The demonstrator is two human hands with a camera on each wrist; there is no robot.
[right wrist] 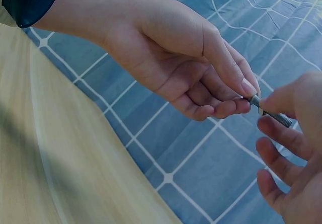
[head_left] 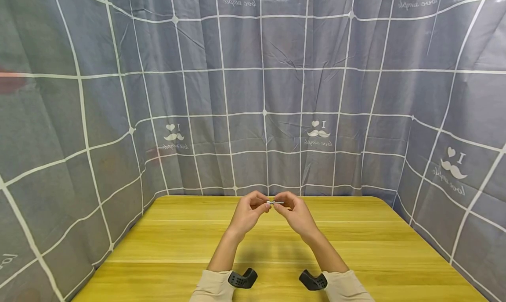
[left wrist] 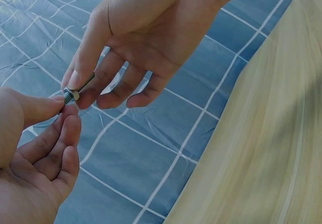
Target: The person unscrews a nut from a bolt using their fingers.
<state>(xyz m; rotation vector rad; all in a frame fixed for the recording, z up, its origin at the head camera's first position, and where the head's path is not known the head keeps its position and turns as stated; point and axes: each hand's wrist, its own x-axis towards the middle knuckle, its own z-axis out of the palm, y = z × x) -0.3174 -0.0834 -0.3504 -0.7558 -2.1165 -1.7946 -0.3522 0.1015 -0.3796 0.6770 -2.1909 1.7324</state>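
Observation:
A small metal bolt [right wrist: 280, 118] with a threaded shank is held between both hands, above the far part of the table in the head view. Around its shank sits a nut [left wrist: 75, 94]. My left hand [head_left: 246, 213] pinches one end of the bolt between thumb and forefinger, hiding that end. With thumb and forefinger, my right hand [head_left: 296, 214] pinches at the nut, and the threaded end sticks out past it. The other fingers of both hands are loosely bent and touch nothing else.
Below the hands is a wood-grain table [head_left: 182, 245]. A grey curtain [head_left: 245, 91] with white grid lines hangs behind it and along both sides. Each wrist carries a black camera mount, a left one [head_left: 243, 279] and a right one [head_left: 313, 281].

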